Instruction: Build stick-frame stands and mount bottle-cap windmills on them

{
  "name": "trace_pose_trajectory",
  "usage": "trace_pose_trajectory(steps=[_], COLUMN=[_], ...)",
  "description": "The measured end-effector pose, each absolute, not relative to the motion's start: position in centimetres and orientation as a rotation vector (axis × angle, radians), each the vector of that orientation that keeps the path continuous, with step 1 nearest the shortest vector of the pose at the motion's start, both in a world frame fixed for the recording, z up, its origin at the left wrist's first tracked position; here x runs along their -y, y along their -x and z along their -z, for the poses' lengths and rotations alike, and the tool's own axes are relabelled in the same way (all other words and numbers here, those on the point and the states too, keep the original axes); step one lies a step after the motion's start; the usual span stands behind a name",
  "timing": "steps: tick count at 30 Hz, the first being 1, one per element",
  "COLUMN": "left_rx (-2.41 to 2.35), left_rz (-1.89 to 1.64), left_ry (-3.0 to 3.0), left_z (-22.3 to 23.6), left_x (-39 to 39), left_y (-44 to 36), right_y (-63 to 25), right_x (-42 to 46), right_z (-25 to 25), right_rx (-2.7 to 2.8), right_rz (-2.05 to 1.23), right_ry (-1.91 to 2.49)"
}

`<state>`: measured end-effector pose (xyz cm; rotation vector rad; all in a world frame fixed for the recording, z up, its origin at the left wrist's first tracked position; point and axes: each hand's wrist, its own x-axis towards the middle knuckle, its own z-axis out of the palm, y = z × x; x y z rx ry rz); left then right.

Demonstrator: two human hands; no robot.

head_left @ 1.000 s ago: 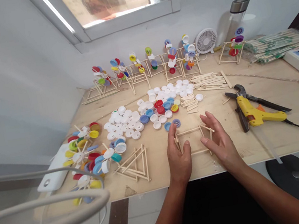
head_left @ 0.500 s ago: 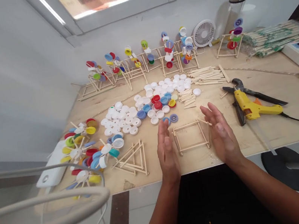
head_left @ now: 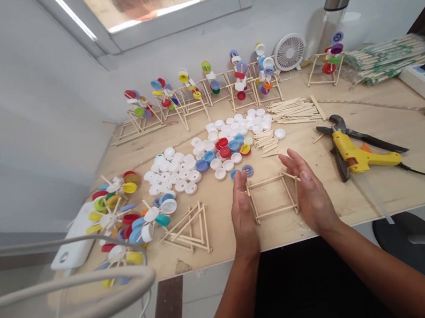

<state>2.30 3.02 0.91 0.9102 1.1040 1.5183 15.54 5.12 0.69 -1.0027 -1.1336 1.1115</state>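
A small frame of wooden sticks lies on the table in front of me, between my hands. My left hand stands on edge along its left side, fingers straight and palm facing inward. On the opposite side, my right hand is held the same way, fingers stretched out close to the frame's right sticks. Neither hand grips anything; whether the palms touch the sticks I cannot tell. Triangular stick frames lie left of my left hand. Just beyond its fingertips is a purple bottle cap.
White bottle caps and stick bundles cover the middle. Cap wheels lie left. A yellow glue gun rests by black-handled pliers at right. Finished stick-and-cap models, a fan and a bottle line the back.
My left hand has shifted right, nearer the stick frame, and my right hand slightly left. The gap between my palms has narrowed. The frame appears to stay in place.
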Motion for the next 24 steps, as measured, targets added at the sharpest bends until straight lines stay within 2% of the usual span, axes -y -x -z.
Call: trace_pose_trajectory(steps=[24], left_rx=[-1.213], left_rz=[-1.369], left_ry=[-1.069], left_z=[-1.36], left_x=[-2.91], left_y=[-2.08], right_y=[-15.29], right_x=[-5.00], right_z=[-0.85], right_rx=[1.246], right_rz=[-1.062], right_ry=[1.072])
